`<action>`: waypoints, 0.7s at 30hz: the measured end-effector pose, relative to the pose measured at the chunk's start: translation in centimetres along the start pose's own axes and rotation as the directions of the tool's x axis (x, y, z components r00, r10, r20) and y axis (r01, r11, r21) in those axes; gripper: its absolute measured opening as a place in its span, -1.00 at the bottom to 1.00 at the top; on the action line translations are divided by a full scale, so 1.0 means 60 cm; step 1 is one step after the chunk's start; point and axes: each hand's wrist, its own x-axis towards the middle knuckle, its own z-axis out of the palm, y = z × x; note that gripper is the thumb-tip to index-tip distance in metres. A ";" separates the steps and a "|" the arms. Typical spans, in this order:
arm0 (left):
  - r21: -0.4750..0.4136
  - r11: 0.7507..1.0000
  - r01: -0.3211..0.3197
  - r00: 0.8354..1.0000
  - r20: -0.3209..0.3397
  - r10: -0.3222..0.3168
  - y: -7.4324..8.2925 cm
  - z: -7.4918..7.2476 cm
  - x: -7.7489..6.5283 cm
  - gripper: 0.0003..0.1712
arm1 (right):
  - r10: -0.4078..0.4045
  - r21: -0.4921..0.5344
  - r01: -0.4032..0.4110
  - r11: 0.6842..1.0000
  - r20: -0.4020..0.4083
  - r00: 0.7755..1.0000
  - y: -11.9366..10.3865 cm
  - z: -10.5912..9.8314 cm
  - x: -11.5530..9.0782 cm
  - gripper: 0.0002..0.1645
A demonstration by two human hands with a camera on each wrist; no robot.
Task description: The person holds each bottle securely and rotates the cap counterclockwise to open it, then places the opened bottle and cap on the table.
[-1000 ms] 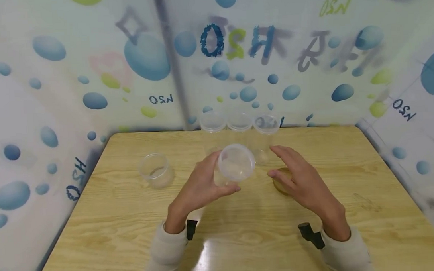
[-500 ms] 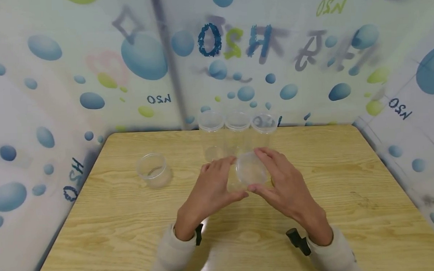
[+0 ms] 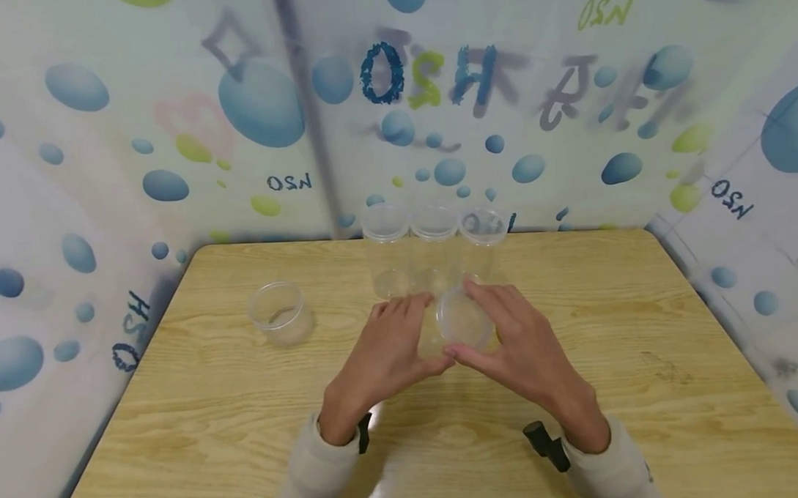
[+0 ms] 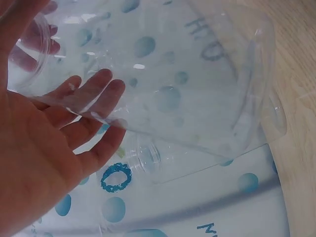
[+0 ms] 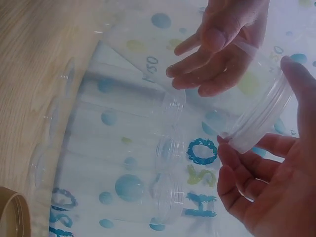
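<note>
A clear plastic jar [image 3: 466,318] is held above the table between both hands, its round ringed end facing up and toward the head camera. The left hand [image 3: 384,345] grips the jar's side; its curled fingers show through the clear wall in the left wrist view. At the ringed rim [image 5: 264,116], the right hand [image 3: 531,347] holds on with thumb and fingers on opposite sides. Thumb tips of the two hands come together at the near side of the jar. In the right wrist view the jar lies slanted, its ringed end toward the right hand.
Three tall clear jars [image 3: 434,240] stand in a row at the back of the wooden table [image 3: 638,299]. A short clear tub [image 3: 279,315] sits at the left. A gold round lid [image 5: 14,219] shows at the right wrist view's corner. Printed wall sheets enclose the table.
The right hand has moved left from beside the gold lid and taken hold of the jar's rim. The jar, in the left hand, has shifted slightly right and down.
</note>
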 end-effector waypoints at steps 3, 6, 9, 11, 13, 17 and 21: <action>0.017 1.000 -0.017 1.000 -0.014 0.017 -0.001 -0.003 0.000 -0.10 | -0.023 0.015 0.023 1.000 -0.020 1.000 0.001 -0.001 0.001 -0.04; 0.028 0.999 -0.038 0.999 -0.017 0.038 -0.004 -0.003 0.001 -0.09 | -0.043 0.026 0.044 0.999 -0.038 0.998 0.004 -0.001 0.002 -0.04; 0.025 0.998 -0.064 0.998 -0.011 0.064 -0.008 0.000 0.002 -0.11 | -0.056 0.041 0.059 0.997 -0.051 0.997 0.007 -0.002 0.002 -0.06; 0.017 0.997 -0.079 0.997 0.000 0.079 -0.011 0.000 0.002 -0.12 | -0.066 0.050 0.069 0.996 -0.058 0.996 0.008 -0.002 0.001 -0.06; 0.000 0.996 -0.086 0.996 0.016 0.086 -0.014 0.000 0.001 -0.11 | -0.080 0.064 0.084 0.994 -0.065 0.995 0.010 -0.001 0.002 -0.07; -0.052 0.994 -0.091 0.995 0.045 0.094 -0.019 -0.006 -0.001 -0.10 | -0.109 0.100 0.115 0.988 -0.064 0.992 0.010 -0.002 0.002 -0.05; -0.099 0.990 -0.102 0.992 0.066 0.108 -0.026 -0.012 -0.004 -0.09 | -0.131 0.134 0.135 0.982 -0.037 0.991 0.009 -0.005 0.001 -0.04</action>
